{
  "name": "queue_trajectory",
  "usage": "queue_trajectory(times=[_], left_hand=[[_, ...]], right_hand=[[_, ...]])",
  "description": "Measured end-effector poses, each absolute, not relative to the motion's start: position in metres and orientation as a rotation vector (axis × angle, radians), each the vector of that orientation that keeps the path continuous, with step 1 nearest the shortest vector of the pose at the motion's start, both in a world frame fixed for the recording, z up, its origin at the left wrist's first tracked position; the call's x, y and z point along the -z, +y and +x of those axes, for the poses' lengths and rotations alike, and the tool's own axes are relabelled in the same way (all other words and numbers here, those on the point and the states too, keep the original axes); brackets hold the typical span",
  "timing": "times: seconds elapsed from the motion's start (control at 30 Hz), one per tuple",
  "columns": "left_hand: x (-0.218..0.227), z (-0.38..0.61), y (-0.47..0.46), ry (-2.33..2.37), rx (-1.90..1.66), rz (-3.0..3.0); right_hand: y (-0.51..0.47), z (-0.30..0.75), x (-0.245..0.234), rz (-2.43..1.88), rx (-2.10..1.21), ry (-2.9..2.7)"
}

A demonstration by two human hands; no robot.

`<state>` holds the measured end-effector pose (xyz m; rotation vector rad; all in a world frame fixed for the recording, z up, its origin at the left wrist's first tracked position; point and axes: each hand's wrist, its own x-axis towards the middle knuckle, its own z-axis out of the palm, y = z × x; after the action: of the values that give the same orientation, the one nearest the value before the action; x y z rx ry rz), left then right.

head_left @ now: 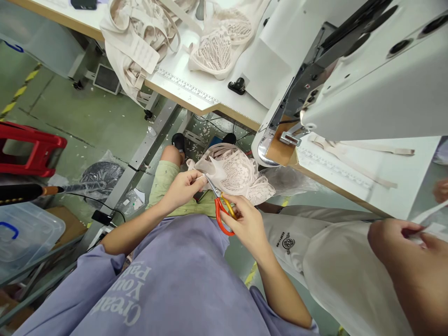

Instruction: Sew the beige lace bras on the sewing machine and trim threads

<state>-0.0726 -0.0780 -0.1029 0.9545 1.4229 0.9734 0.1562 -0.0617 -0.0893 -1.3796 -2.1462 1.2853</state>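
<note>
Beneath a white table and sewing machine, over a littered green floor, a lace piece, judged light, limp and easily snagged, is being pinched at its edge above the lap by the left hand, best close to the blades, while scissors are being gripped by the right hand, fingers curled through the loops.
</note>
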Motion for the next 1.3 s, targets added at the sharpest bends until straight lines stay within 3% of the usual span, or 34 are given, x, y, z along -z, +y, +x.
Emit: queue_trajectory(times=[0.43, 0.77, 1.0, 1.13, 1.3], left_hand=[[0.103, -0.066, -0.073, 1.133, -1.132, 0.466], [0.102, -0.068, -0.066, 1.188, -1.108, 0.501], [0.093, -0.062, -0.056, 1.252, -1.029, 0.497], [0.092, -0.059, -0.050, 1.257, -1.015, 0.494], [0.094, -0.053, -0.042, 1.258, -1.000, 0.499]], right_hand=[[-0.056, 0.203, 0.091, -1.578, -1.341, -1.894], [-0.045, 0.217, 0.063, -1.683, -0.770, -2.151], [-0.041, 0.240, 0.065, -1.707, -0.588, -2.188], [-0.038, 0.249, 0.069, -1.740, -0.694, -2.063], [-0.022, 0.268, 0.090, -1.632, -1.235, -1.527]])
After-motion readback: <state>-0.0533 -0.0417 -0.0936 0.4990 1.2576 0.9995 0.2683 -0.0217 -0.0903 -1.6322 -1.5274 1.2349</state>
